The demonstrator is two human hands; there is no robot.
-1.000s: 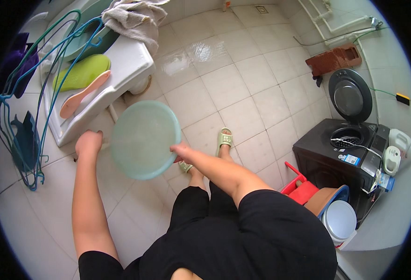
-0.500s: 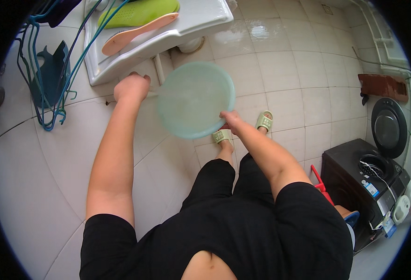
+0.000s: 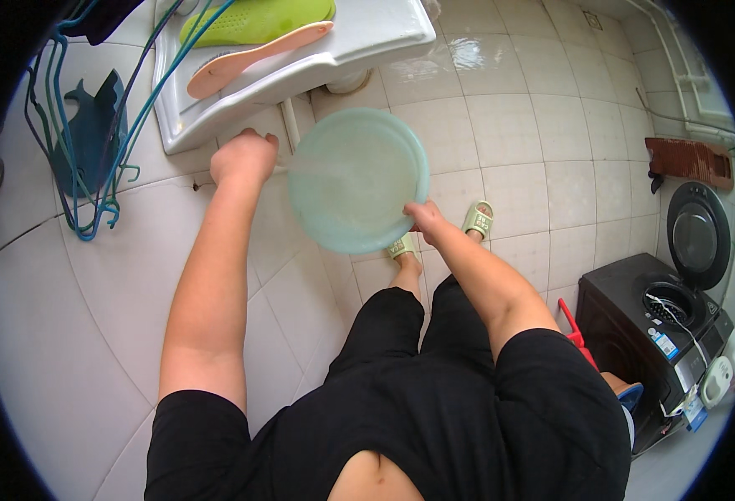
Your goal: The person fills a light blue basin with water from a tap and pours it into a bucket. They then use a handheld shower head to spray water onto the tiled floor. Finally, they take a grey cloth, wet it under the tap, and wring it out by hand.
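Observation:
A round, pale green plastic basin (image 3: 359, 188) hangs over the tiled floor, in front of my feet. My right hand (image 3: 424, 219) grips its near right rim, thumb on the inside. At the left wall my left hand (image 3: 245, 157) is closed on a tap, whose handle lies hidden under the fingers. Just the pale end of the tap's spout (image 3: 281, 169) shows beside the hand. A blurred whitish stream of water crosses from there into the basin.
Above my left hand, a white sink (image 3: 367, 35) holds a green insole (image 3: 271, 18) and a pinkish insole (image 3: 259, 58). Blue hangers (image 3: 92, 150) hang at far left. A dark washing machine (image 3: 647, 326) with raised lid stands right, beside a red handle (image 3: 570, 326).
The view has shifted slightly, so the basin and both hands appear a little farther right. Both hands keep their hold, and the stream still runs into the basin.

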